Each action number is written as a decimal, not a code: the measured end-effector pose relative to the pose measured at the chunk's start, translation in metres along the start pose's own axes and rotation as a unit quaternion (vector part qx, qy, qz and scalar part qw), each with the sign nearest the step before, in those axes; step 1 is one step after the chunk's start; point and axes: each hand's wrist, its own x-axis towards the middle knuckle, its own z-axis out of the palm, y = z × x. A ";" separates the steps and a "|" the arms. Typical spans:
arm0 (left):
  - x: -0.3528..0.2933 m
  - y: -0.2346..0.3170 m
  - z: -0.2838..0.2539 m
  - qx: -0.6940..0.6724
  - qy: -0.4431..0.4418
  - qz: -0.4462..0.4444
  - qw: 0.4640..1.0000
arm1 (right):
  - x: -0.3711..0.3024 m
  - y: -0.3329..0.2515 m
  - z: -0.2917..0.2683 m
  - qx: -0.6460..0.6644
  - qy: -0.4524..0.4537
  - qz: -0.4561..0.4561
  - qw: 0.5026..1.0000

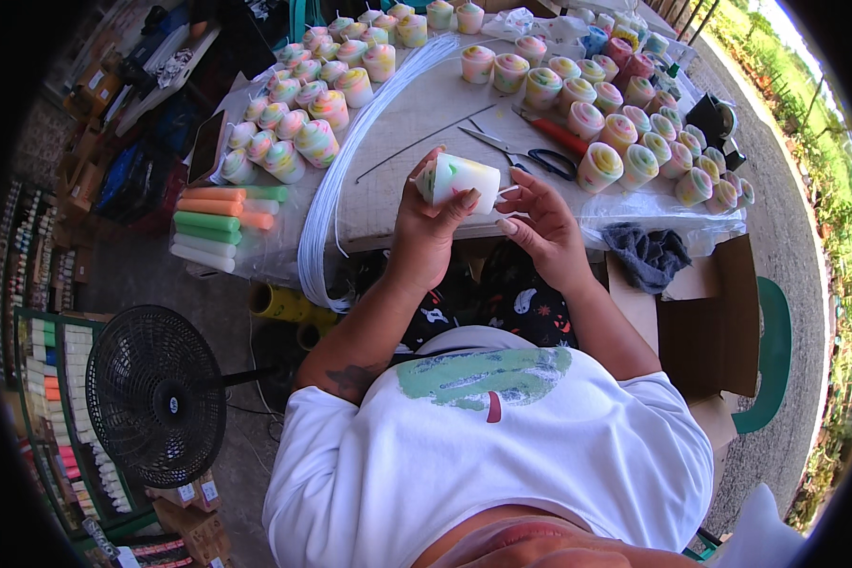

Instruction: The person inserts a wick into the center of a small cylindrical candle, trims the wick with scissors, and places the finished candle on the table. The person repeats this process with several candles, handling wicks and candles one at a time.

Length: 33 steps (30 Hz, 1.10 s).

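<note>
My left hand [424,232] is wrapped round a white candle [462,183] with green, yellow and pink swirls. It lies tipped on its side above the table's near edge, its flat base toward the right. At that base, the fingers of my right hand [545,225] close in on a thin white wick [505,195] that sticks out. Fingers partly cover the wick, so its full length is hidden. Just beyond my hands lie scissors [516,150] with dark handles and a long thin metal rod [417,147].
Rows of swirled candles stand at the far left [317,142] and right [620,133]. A bundle of white wicks [350,156] curves over the near edge. Coloured candle sticks [208,222], a dark cloth [646,256], an open cardboard box [708,317] and a black fan [156,398] surround me.
</note>
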 end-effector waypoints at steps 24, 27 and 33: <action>-0.009 0.007 0.000 0.089 -0.091 0.030 0.991 | -0.002 0.004 0.010 -0.094 -0.024 -0.061 0.993; -0.008 0.003 -0.007 0.081 -0.122 0.052 0.988 | -0.003 0.006 0.011 -0.064 -0.031 -0.067 0.995; -0.003 0.020 -0.019 0.042 -0.092 -0.007 0.995 | -0.003 0.002 0.002 -0.053 -0.052 -0.078 0.994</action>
